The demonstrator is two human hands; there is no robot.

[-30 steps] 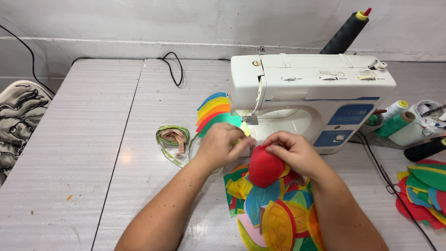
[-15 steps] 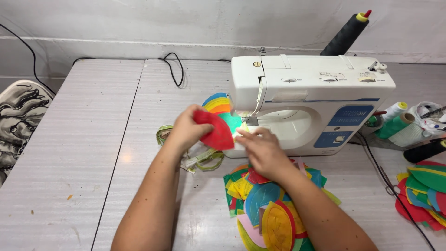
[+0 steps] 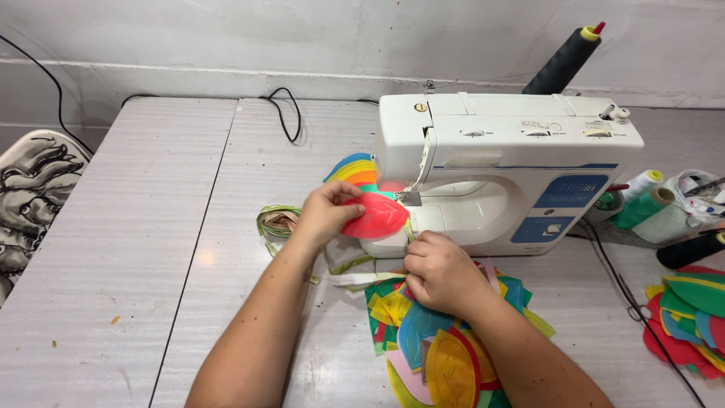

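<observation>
Presently, the left hand (image 3: 326,214) is closed in a pinch on a red leaf-shaped fabric piece (image 3: 375,217), thumb and fingers gripping its left end. That piece lies flat at the needle area of the white sewing machine (image 3: 513,166), touching the machine bed at roughly 9 o'clock from the machine's arm opening.

The right hand (image 3: 442,273) sits at 5 o'clock from the red piece, just in front of the machine base. Its fingers are curled inward, knuckles up; it rests on a heap of coloured fabric leaves (image 3: 434,347), and whether it grips anything cannot be told.

A fan of stacked coloured pieces (image 3: 351,170) shows behind the red piece, at 11 o'clock from the left hand. A coil of green-edged ribbon (image 3: 277,221) lies at 9 o'clock from that hand, close beside it. A black thread cone (image 3: 563,62) stands at the machine's 12 o'clock. Green and white thread spools (image 3: 642,202) sit at its 3 o'clock, and further fabric leaves (image 3: 691,317) lie at 4 o'clock on the grey table (image 3: 136,249).
</observation>
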